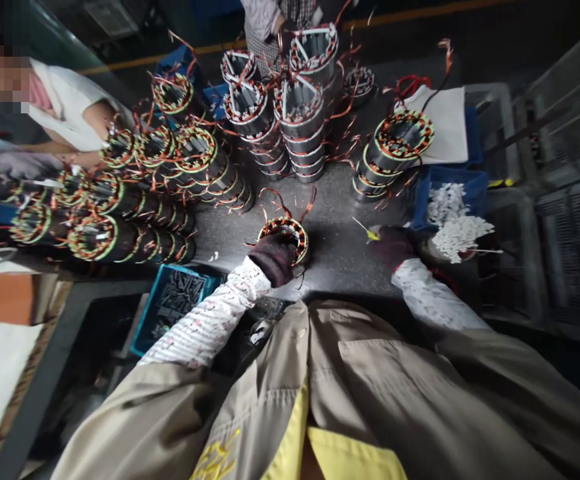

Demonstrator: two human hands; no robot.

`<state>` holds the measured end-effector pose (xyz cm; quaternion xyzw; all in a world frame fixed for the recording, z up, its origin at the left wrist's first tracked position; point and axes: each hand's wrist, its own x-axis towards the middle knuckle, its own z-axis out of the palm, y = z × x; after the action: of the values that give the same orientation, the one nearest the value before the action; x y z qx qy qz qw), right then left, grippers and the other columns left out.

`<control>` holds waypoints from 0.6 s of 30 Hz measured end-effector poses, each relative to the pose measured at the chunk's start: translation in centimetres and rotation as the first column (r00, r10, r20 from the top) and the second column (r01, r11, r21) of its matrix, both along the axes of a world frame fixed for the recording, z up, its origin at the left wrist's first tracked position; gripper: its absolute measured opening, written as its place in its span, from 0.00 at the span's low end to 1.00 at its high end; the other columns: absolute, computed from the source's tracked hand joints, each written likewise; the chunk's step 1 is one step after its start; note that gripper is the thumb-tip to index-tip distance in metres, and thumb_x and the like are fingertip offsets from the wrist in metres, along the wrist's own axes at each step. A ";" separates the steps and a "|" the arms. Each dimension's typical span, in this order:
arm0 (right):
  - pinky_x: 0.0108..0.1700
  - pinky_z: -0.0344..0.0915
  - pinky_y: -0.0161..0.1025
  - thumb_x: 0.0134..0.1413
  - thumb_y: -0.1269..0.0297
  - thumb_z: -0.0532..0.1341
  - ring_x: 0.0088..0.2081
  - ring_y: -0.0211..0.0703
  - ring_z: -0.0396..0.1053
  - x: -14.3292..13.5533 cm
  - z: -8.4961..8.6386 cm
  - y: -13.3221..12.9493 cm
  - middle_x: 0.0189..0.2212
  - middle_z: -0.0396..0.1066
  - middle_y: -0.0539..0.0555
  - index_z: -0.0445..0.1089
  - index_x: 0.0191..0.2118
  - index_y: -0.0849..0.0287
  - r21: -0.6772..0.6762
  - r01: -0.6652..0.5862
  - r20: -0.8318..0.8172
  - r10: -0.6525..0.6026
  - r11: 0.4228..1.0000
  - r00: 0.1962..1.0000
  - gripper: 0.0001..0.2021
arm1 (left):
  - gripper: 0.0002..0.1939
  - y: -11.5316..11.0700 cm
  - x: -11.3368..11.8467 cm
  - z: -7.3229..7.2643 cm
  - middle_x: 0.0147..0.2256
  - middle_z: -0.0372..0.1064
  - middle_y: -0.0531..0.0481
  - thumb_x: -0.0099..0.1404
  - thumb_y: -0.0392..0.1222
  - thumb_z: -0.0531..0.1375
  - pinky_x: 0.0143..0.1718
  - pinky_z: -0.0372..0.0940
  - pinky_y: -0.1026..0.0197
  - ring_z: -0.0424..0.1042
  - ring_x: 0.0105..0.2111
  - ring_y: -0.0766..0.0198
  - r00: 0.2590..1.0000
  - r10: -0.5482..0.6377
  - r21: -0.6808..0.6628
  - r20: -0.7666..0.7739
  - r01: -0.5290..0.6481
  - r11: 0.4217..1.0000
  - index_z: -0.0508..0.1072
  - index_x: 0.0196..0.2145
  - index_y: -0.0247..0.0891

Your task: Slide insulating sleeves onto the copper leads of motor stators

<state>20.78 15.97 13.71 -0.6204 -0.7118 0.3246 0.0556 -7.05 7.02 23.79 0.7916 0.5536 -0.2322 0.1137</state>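
Observation:
A wound metal ring [300,241] with copper wires and a yellow-green rim stands on the dark table in front of me. My left hand [274,259], in a dark glove, is closed on its near left side, and its fingertips are hidden inside the ring. My right hand [394,247], also gloved, is to the right of the ring, closed around a small yellow-handled tool [372,235] whose thin metal shaft points up and left. White small parts [460,237] lie in a heap just right of that hand.
Stacks of wound rings stand at the left [115,233], centre back [300,127] and right back [393,150]. A blue bin [423,200] holds white parts. A teal tray [150,317] sits near my left sleeve. Other people [73,107] are at the far side.

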 end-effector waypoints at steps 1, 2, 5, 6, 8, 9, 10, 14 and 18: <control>0.53 0.76 0.43 0.70 0.67 0.62 0.50 0.48 0.79 -0.2 0.0 -0.6 0.51 0.80 0.62 0.75 0.59 0.63 -0.041 -0.004 -0.055 0.002 0.999 0.998 0.16 | 0.28 -0.1 0.0 -0.1 0.57 0.78 0.31 0.76 0.56 0.57 0.65 0.66 0.44 0.76 0.60 0.41 1.000 0.015 0.009 0.001 -0.015 1.000 0.79 0.57 0.28; 0.50 0.76 0.41 0.70 0.68 0.59 0.47 0.46 0.80 -0.5 0.1 -1.4 0.50 0.81 0.61 0.73 0.61 0.62 -0.089 -0.023 -0.144 0.010 0.996 0.990 0.18 | 0.29 -0.2 0.1 -0.2 0.58 0.78 0.29 0.76 0.57 0.57 0.64 0.68 0.43 0.76 0.59 0.40 0.999 0.034 0.013 -0.002 -0.034 0.999 0.79 0.57 0.28; 0.44 0.79 0.42 0.70 0.61 0.57 0.43 0.46 0.81 -1.2 1.3 -4.8 0.53 0.81 0.57 0.69 0.68 0.52 -0.168 -0.166 -0.488 0.065 0.972 0.871 0.24 | 0.29 -0.6 0.5 0.2 0.57 0.78 0.28 0.76 0.57 0.56 0.60 0.70 0.40 0.77 0.57 0.37 0.996 0.090 0.012 -0.019 -0.089 0.996 0.79 0.57 0.28; 0.47 0.80 0.45 0.69 0.59 0.57 0.46 0.48 0.81 -1.4 1.8 -6.0 0.55 0.80 0.57 0.68 0.69 0.51 -0.138 -0.217 -0.555 0.106 0.966 0.825 0.25 | 0.29 -0.7 0.6 0.4 0.56 0.78 0.28 0.77 0.56 0.56 0.60 0.70 0.40 0.77 0.58 0.37 0.995 0.100 0.009 -0.021 -0.100 0.995 0.79 0.57 0.28; 0.56 0.77 0.52 0.66 0.59 0.60 0.54 0.54 0.78 -1.6 2.6 -7.9 0.57 0.79 0.60 0.71 0.67 0.53 0.003 -0.267 -0.517 0.230 0.964 0.825 0.26 | 0.28 -0.8 0.9 0.7 0.56 0.78 0.29 0.78 0.55 0.55 0.59 0.70 0.41 0.77 0.58 0.36 0.994 0.111 0.005 -0.020 -0.111 0.994 0.79 0.57 0.28; 0.60 0.75 0.55 0.64 0.60 0.60 0.57 0.57 0.76 -1.7 2.8 -8.5 0.58 0.78 0.62 0.72 0.66 0.56 0.085 -0.288 -0.424 0.296 0.954 0.856 0.25 | 0.27 -0.8 0.9 0.8 0.56 0.79 0.29 0.77 0.55 0.56 0.59 0.71 0.41 0.77 0.58 0.36 0.993 0.116 0.003 -0.022 -0.116 0.993 0.79 0.56 0.28; 0.61 0.73 0.56 0.64 0.61 0.60 0.58 0.59 0.75 -1.8 3.0 -8.9 0.58 0.78 0.64 0.74 0.64 0.58 0.150 -0.321 -0.306 0.352 0.935 0.884 0.25 | 0.27 -0.7 0.9 0.9 0.56 0.79 0.29 0.77 0.55 0.57 0.58 0.71 0.41 0.77 0.58 0.36 0.993 0.116 0.000 -0.023 -0.116 0.993 0.80 0.56 0.28; 0.53 0.71 0.50 0.65 0.66 0.57 0.49 0.57 0.75 -2.6 3.6 -9.2 0.51 0.78 0.66 0.79 0.57 0.61 0.126 -0.502 0.094 0.493 0.856 0.865 0.20 | 0.27 -0.4 0.7 0.5 0.56 0.79 0.30 0.75 0.56 0.60 0.59 0.71 0.42 0.77 0.57 0.38 0.995 0.098 0.014 -0.027 -0.097 0.995 0.81 0.55 0.29; 0.48 0.66 0.45 0.68 0.68 0.54 0.45 0.53 0.73 -3.5 4.5 -8.8 0.46 0.77 0.65 0.76 0.61 0.61 0.055 -0.576 0.211 0.554 0.816 0.805 0.22 | 0.27 -0.3 0.5 0.3 0.56 0.79 0.31 0.75 0.57 0.60 0.62 0.69 0.43 0.77 0.58 0.40 0.995 0.098 0.021 -0.033 -0.097 0.995 0.81 0.56 0.30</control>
<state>17.24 7.16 18.19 -0.4033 -0.8838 0.2255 -0.0740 -6.52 6.71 24.05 0.7607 0.5956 -0.2344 0.1078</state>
